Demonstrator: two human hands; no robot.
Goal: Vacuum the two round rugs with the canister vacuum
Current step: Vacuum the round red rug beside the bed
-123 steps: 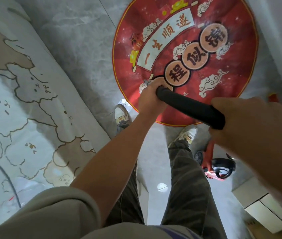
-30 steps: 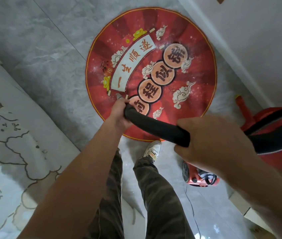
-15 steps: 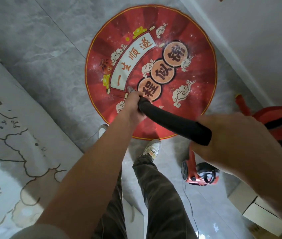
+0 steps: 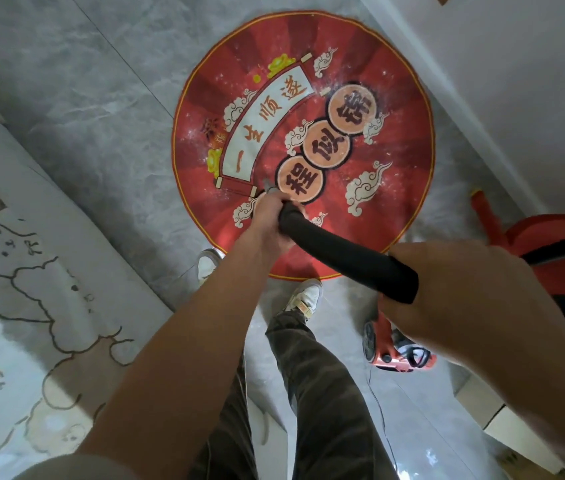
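Observation:
A round red rug [image 4: 392, 109] with Chinese characters, cloud motifs and white specks lies on the grey floor ahead of my feet. My left hand [image 4: 269, 220] grips the far end of the black vacuum hose [image 4: 340, 252]; a small grey nozzle tip [image 4: 267, 184] pokes out beyond its fingers over the rug's near-left part. My right hand [image 4: 461, 299] grips the hose nearer me. The red canister vacuum [image 4: 398, 355] sits on the floor to my right, partly hidden behind my right hand.
A large pale carpet with a brown outline pattern [image 4: 14, 289] covers the floor on the left. A white wall with a skirting board [image 4: 464, 109] runs along the right. A red object [image 4: 551, 247] stands at right. Light boxes [image 4: 495, 414] sit at bottom right.
The view has shifted slightly and my left hand has pushed the nozzle forward over the rug's near-left part, from the near rim toward the scroll design. Both hands kept their hold on the hose.

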